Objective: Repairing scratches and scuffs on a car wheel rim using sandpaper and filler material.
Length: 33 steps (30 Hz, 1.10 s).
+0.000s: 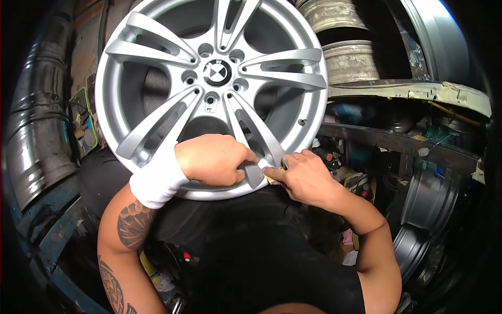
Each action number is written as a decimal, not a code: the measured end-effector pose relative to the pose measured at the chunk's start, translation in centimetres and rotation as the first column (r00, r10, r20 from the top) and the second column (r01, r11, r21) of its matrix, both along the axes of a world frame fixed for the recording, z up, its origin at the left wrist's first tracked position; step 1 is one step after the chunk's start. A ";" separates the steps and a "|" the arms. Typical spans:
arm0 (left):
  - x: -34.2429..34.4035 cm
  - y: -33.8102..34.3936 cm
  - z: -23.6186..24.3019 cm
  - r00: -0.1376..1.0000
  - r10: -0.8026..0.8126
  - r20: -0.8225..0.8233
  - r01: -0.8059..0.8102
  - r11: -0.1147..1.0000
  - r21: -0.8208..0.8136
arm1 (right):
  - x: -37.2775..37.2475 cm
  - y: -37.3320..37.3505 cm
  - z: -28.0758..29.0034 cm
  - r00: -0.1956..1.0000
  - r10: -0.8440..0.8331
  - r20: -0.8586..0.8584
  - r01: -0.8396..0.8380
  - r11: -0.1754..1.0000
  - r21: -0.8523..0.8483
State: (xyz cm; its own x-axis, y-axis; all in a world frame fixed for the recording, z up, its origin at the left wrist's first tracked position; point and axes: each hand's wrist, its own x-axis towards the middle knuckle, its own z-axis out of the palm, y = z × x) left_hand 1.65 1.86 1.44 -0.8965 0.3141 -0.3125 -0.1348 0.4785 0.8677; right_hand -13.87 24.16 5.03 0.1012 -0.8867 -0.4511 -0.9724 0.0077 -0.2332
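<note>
A silver alloy wheel (pixel 172 94) with paired spokes faces up in front of me, a round black-and-white cap (pixel 217 73) at its hub. My left hand (pixel 214 159) bends over the lower spokes with its fingers curled. Its index fingertip is close to the outer end of the lower right spoke; what it holds, if anything, is hidden. My right hand (pixel 307 178) pinches a small yellow-and-white piece (pixel 270 179) at that same spoke end, beside the rim. The fingers cover most of this piece, so its kind is unclear. A white wristband (pixel 157 178) wraps my left wrist.
Shiny wheel barrels (pixel 42 141) are stacked on the left. Worn wheels (pixel 350 60) sit on a shelf at the upper right, above a pale shelf edge (pixel 408 91). More grey wheels (pixel 431 196) stand lower right. A valve stem (pixel 302 122) sticks out inside the rim.
</note>
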 end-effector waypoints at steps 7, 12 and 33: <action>-0.7 0.9 1.2 1.000 -0.020 0.024 0.021 0.999 -0.044 | -0.6 1.0 -0.6 0.990 -0.069 0.119 0.077 0.995 -0.066; -1.2 1.5 1.9 0.990 -0.020 0.137 0.027 0.998 -0.049 | -0.3 1.4 -1.0 0.983 -0.097 0.156 0.115 0.987 -0.112; 3.6 10.6 2.0 0.815 0.579 0.035 -0.553 0.794 -0.253 | 0.6 1.9 -3.4 0.999 0.036 0.033 -0.028 0.973 -0.228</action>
